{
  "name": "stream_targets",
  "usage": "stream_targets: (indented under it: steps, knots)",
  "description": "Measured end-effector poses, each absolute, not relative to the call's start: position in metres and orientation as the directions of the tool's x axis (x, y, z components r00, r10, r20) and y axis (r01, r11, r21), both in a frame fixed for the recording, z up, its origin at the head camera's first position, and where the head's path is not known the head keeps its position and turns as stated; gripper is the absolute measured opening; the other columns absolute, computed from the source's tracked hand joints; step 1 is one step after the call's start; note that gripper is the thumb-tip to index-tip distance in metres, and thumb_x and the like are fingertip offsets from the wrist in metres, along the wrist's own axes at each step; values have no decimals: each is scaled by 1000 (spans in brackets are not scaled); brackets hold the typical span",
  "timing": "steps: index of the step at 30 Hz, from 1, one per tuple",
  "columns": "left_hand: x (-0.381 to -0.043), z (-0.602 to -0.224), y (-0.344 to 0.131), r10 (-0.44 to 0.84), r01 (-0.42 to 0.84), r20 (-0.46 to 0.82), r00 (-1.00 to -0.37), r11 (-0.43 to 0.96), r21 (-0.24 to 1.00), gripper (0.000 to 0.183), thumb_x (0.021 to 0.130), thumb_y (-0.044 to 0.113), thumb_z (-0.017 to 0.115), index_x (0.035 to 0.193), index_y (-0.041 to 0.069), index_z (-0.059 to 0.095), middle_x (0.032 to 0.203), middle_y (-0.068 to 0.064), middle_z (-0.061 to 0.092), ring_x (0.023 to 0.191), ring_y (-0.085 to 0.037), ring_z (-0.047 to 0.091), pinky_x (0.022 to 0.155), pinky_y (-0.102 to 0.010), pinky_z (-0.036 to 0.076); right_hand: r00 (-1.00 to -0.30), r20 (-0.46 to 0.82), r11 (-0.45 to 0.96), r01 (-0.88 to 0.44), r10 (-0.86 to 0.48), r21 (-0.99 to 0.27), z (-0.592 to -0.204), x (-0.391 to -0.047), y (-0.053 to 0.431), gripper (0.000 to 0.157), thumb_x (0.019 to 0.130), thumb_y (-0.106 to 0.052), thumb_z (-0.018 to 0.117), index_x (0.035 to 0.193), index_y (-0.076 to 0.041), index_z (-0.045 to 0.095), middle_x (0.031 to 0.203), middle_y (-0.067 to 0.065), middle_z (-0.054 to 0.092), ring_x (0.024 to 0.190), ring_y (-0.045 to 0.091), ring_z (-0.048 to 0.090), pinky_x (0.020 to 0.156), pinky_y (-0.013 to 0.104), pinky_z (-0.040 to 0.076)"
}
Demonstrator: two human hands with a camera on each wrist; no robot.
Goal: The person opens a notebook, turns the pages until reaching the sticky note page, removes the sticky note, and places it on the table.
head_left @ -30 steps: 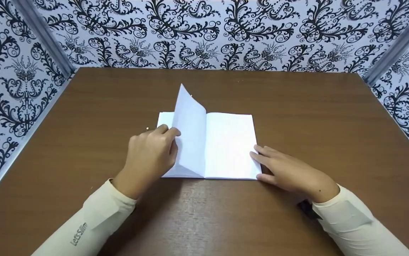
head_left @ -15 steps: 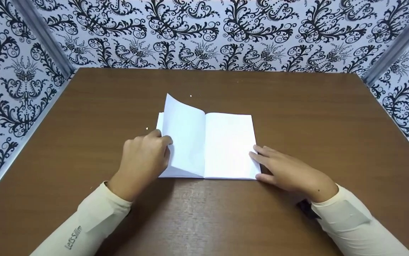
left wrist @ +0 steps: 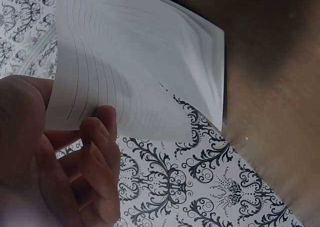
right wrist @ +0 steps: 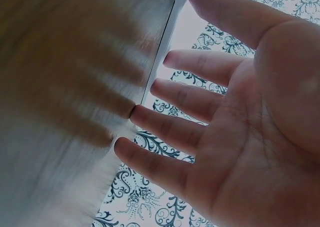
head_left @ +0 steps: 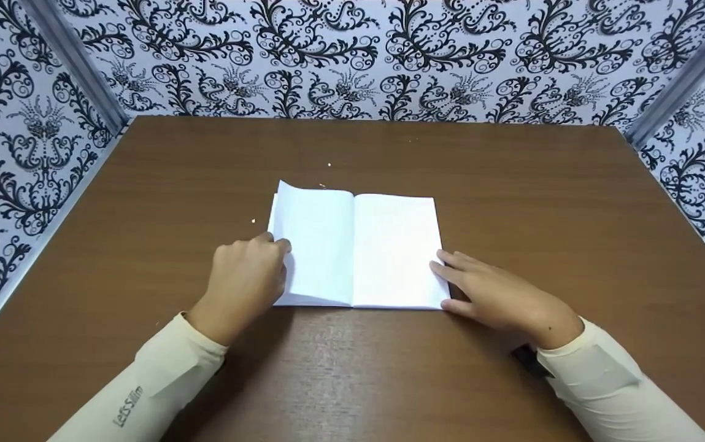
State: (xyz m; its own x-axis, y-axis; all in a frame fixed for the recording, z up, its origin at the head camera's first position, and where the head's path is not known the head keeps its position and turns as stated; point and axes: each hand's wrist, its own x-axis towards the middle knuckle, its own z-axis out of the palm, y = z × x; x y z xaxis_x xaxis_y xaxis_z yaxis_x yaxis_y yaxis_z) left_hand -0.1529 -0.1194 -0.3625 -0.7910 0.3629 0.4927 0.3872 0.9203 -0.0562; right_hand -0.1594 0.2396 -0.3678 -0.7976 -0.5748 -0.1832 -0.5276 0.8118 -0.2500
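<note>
An open notebook [head_left: 396, 252] with white pages lies mid-table. By its outer edge my left hand [head_left: 245, 270] pinches a turned page [head_left: 320, 245], which lies over the left side with its far corner curling up. Faint ruled lines show on that page [left wrist: 95, 62] in the left wrist view, thumb on one face and fingers on the other. Across from it, my right hand [head_left: 496, 298] rests its fingertips at the notebook's right edge. In the right wrist view the fingers [right wrist: 170, 129] are extended and spread, holding nothing.
The brown wooden table [head_left: 352, 374] carries a few tiny white specks [head_left: 253, 221] near the notebook. Black-and-white patterned walls [head_left: 352, 61] enclose its back and sides. A dark object [head_left: 530, 361] sits beneath the right wrist.
My left hand has moved left and slightly nearer with the page, lowering it from nearly upright to almost flat on the left side. The right hand has stayed in place.
</note>
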Motion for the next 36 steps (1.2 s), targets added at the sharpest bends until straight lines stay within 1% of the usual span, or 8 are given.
stream_targets:
  steps: [5,12,16,17,21,24,29,36]
  knots:
    - [-153,-363,-121,370,378,457,-809,923,-77,17,76,-3,65,63,8,62,56,-6,53,41,-17,41,35,-40,35,-799,-187,815,-527,-572,-243,-367,-159,240,63,98,-29,63,150,-1,41,160,22,33,147,45,32,115,58,31]
    - [-156,-363,-122,379,375,406,-832,922,-91,13,78,-2,65,69,7,69,58,-9,59,43,-21,48,36,-42,38,-800,-180,813,-528,-573,-244,-368,-160,240,63,98,-28,63,150,0,41,159,23,33,146,45,32,116,58,30]
    - [-156,-365,-123,389,381,377,-841,919,-99,12,78,-2,65,69,6,69,59,-11,61,44,-23,51,37,-43,39,-798,-175,811,-534,-577,-239,-369,-160,240,63,97,-27,63,150,1,41,159,24,34,146,45,32,116,57,30]
    - [-155,-366,-123,393,383,373,-841,918,-103,13,78,-3,65,69,5,68,59,-12,60,44,-24,51,37,-43,39,-797,-174,810,-537,-579,-238,-369,-160,240,63,97,-27,64,149,1,41,158,24,34,146,45,33,116,57,30]
    - [-156,-368,-122,409,393,378,-830,911,-121,18,76,-6,63,61,5,63,54,-10,55,43,-17,40,35,-40,37,-793,-179,808,-538,-582,-242,-368,-159,240,63,98,-27,63,150,1,41,159,24,34,146,45,32,116,57,30]
    - [-156,-369,-122,416,397,374,-829,908,-133,20,76,-7,62,60,5,61,52,-10,54,45,-15,36,35,-40,37,-793,-184,809,-536,-580,-243,-367,-159,240,63,98,-27,62,150,1,40,159,23,33,147,44,32,116,58,31]
    - [-157,-371,-122,429,403,314,-847,903,-149,14,79,-3,64,67,4,67,57,-14,60,44,-21,47,36,-43,41,-794,-184,810,-536,-579,-237,-368,-159,240,62,98,-27,63,150,1,41,159,23,34,146,44,33,116,58,31]
    - [-157,-374,-122,439,409,274,-856,898,-161,13,81,-3,64,69,3,69,59,-16,63,44,-21,46,37,-43,41,-791,-172,804,-545,-587,-238,-368,-160,240,62,98,-26,63,149,2,42,158,24,35,146,44,34,116,57,31]
